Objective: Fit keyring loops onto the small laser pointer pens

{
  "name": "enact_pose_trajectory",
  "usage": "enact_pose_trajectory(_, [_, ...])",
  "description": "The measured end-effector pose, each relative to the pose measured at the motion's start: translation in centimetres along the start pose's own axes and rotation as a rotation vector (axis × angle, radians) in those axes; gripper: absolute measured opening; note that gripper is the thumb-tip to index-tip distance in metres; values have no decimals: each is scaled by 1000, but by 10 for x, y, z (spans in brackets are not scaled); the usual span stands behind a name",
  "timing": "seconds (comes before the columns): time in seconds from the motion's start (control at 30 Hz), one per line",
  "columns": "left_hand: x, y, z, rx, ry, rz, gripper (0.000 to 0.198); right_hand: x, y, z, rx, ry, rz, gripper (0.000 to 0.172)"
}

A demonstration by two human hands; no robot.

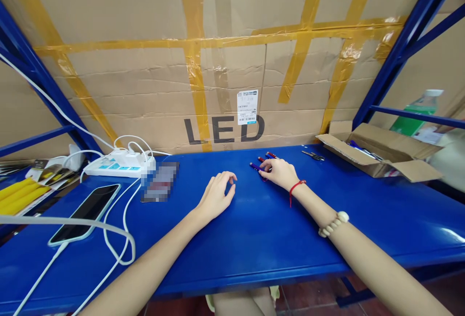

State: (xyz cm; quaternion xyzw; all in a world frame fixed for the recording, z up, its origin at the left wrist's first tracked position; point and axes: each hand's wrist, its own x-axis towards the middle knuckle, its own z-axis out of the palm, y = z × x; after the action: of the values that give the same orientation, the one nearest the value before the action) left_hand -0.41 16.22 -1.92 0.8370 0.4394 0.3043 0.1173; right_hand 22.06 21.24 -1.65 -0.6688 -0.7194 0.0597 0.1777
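Observation:
My right hand (280, 174) has its fingers closed on a blue pen (256, 166) lying low over the blue tabletop (232, 243). Two dark red pens lie beside it; one red pen (271, 155) shows past my knuckles, the other red pen (261, 159) just behind the blue one. My fingers partly cover all three. My left hand (217, 194) rests on the table to the left, loosely curved, thumb apart from the fingers, holding nothing.
A key (312, 155) lies behind my right hand, near an open cardboard box (378, 149). At left are a power strip (116, 166), a phone (87, 214), white cables (125, 209) and a blurred-out flat item (160, 182). A large taped carton (225, 74) stands behind.

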Motion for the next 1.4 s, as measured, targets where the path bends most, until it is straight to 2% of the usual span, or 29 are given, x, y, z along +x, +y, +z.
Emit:
enact_pose_trajectory(0.13, [0, 1, 0, 3, 17, 13, 12, 4, 5, 6, -43, 127, 48, 26])
enact_pose_trajectory(0.2, [0, 1, 1, 1, 22, 8, 12, 6, 9, 11, -98, 222, 27, 36])
enact_pose_trajectory(0.27, [0, 1, 2, -4, 21, 8, 12, 7, 12, 16, -135, 261, 34, 48])
enact_pose_trajectory(0.33, [0, 1, 2, -7, 17, 15, 12, 8, 14, 20, -138, 217, 69, 56])
enact_pose_trajectory(0.43, [0, 1, 2, -2, 18, 21, 13, 9, 15, 24, -116, 139, 84, 49])
enact_pose_trajectory(0.57, [1, 1, 1, 1, 21, 26, 14, 9, 11, 22, -105, 138, -4, 38])
enact_pose_trajectory(0.8, [0, 1, 1, 15, 12, 37, 13, 10, 11, 20, -80, 99, 15, 38])
enact_pose_trajectory(0.97, [0, 0, 1, 34, -4, 53, 13, 9, 9, 19, -33, 39, -162, 35])
enact_pose_trajectory(1.2, [1, 0, 0, 98, -11, 62, 13, -1, -9, 20, 114, -71, -562, 34])
enact_pose_trajectory(1.4, [-3, -6, 4, 74, -93, 57, 53, -13, -32, 18, 331, -152, -753, 33])
